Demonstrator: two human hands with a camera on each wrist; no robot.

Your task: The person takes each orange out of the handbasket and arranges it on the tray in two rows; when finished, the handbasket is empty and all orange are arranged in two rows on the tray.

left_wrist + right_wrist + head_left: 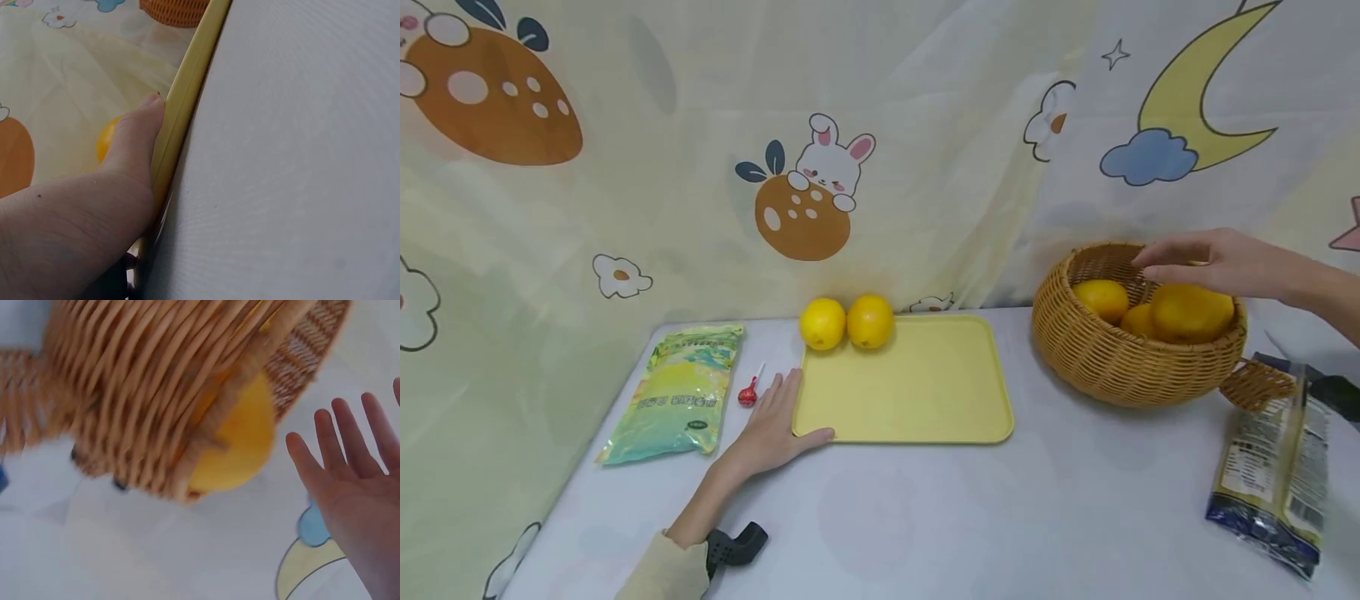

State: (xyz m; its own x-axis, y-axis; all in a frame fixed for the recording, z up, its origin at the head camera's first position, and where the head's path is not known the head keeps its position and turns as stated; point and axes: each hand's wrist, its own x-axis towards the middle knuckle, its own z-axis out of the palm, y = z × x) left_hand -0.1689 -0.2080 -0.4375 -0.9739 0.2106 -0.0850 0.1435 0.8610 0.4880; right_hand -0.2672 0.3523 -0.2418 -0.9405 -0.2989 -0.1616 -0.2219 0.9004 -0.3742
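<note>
In the head view my left hand (775,421) lies flat against the left edge of a yellow tray (902,383), its thumb along the front edge. The left wrist view shows the thumb of that hand (81,206) touching the tray rim (181,112). Two yellow round fruits (823,324) sit side by side at the tray's back left corner. My right hand (1232,262) hovers over the wicker basket (1135,367), above a large yellow fruit (1191,314). In the right wrist view the right hand (362,487) has its fingers extended beside the large fruit (240,437), holding nothing.
A green-yellow packet (677,396) lies at the left, with a red lollipop (747,395) between it and my left hand. A blue and gold packet (1273,483) lies at the right, in front of the basket. Printed cloth hangs behind the table.
</note>
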